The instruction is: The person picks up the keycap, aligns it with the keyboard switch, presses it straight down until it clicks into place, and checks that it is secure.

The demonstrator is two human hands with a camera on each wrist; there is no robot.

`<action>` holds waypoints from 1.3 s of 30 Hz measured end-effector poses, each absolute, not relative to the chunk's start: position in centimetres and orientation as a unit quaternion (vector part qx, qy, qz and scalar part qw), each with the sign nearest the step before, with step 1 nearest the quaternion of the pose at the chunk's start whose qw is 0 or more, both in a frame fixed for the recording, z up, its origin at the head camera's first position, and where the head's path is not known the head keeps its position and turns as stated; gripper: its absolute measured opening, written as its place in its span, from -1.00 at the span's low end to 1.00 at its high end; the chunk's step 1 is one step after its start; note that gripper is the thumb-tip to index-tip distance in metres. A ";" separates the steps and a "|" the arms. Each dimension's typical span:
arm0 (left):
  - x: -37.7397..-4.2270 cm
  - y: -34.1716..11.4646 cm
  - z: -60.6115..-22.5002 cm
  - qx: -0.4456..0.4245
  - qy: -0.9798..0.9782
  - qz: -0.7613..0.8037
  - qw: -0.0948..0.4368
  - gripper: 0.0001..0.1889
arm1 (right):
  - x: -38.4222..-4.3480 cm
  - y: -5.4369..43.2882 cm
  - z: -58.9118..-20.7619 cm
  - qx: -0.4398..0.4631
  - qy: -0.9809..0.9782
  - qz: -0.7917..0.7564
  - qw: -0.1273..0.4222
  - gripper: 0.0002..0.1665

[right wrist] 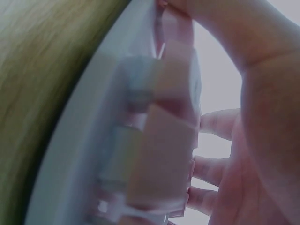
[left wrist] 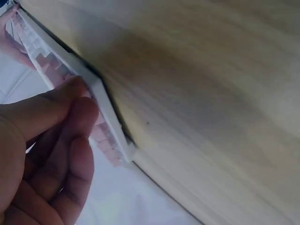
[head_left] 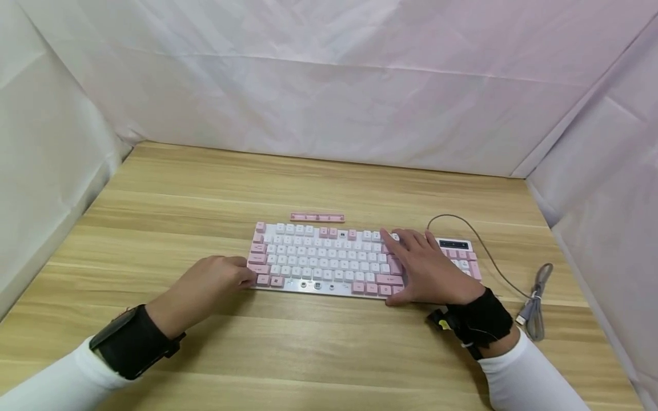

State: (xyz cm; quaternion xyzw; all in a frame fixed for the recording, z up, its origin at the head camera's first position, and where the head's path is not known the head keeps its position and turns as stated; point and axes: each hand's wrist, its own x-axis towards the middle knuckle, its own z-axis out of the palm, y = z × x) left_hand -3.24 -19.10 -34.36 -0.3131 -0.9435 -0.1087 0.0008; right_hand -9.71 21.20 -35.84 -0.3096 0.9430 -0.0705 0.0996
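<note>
A pink and white keyboard (head_left: 319, 288) lies on the table, with bare switches showing along the middle of its front row. At its left front end is my left hand (head_left: 218, 279). In the left wrist view the thumb (left wrist: 51, 105) and a curled finger pinch at the keyboard's edge; whether a small part is between them is hidden. My right hand (head_left: 426, 271) spreads over the right part of the keyboard, thumb at the front edge and fingers towards the back. The right wrist view shows its fingertips (right wrist: 206, 168) touching the far keys.
A long pink keycap (head_left: 317, 217) lies behind the keyboard. The grey cable (head_left: 506, 279) leads from the back edge to a tied coil (head_left: 537, 308) with a plug, right of my right hand. Pale cloth (head_left: 329, 103) borders the wooden table (head_left: 205, 188).
</note>
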 end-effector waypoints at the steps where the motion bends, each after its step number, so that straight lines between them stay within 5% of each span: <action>1: -3.3 -19.0 -34.4 -0.314 -0.943 -0.109 0.004 -0.85 | -9.7 21.3 -35.9 -0.309 0.943 -0.071 0.099 0.57; 16: -6.9 -17.7 -31.3 -0.286 -0.950 -0.122 0.041 -0.84 | -9.7 21.3 -35.8 -0.307 0.943 -0.077 0.101 0.58; 29: -16.1 -11.1 -30.9 -0.281 -0.954 -0.094 -0.045 -0.75 | -9.6 21.2 -36.0 -0.309 0.943 -0.076 0.095 0.58; 39: -18.9 -7.9 -32.3 -0.285 -0.955 -0.042 -0.075 -0.73 | -9.8 21.1 -36.1 -0.315 0.942 -0.075 0.088 0.58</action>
